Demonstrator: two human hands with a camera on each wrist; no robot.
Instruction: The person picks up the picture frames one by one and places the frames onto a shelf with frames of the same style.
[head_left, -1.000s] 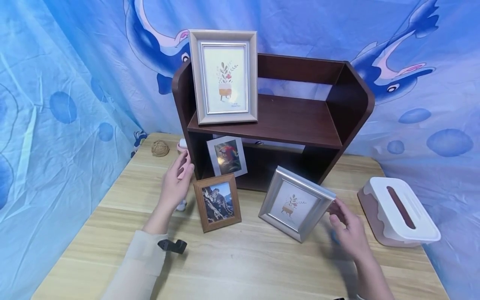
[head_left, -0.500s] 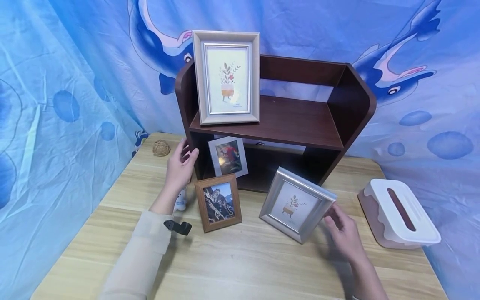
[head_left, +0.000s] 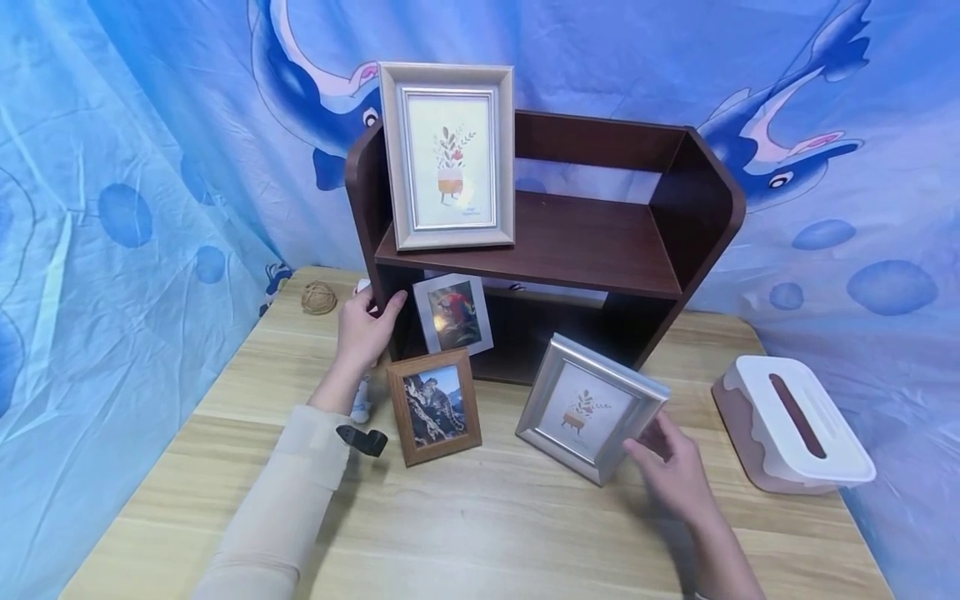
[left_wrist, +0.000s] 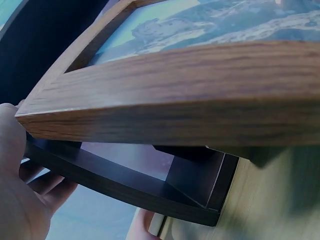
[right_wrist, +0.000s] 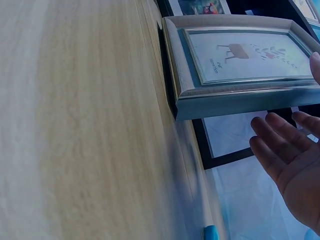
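My left hand (head_left: 362,335) holds the left side panel of a dark brown shelf (head_left: 592,242), thumb on the inner side and fingers outside. In the left wrist view, a wooden frame (left_wrist: 190,75) lies in front of that hand (left_wrist: 20,200). My right hand (head_left: 677,477) is beside the right edge of a tilted silver frame (head_left: 536,400), thumb in front. The right wrist view shows that hand (right_wrist: 295,172) with fingers extended and spread, apart from the frame (right_wrist: 225,102). On the table, the wooden frame (head_left: 401,408) holds a leopard picture.
A large pale frame (head_left: 506,167) stands on the upper shelf, left side. A parrot picture in a white frame (head_left: 483,321) leans in the lower compartment. A tissue box (head_left: 817,417) is at the right; a twine ball (head_left: 318,297) sits back left. A small white figure (head_left: 362,402) is partly hidden.
My left hand has moved right from beside the pink object onto the shelf's side panel. My right hand has shifted left and slightly down, its thumb nearer the silver frame's front.
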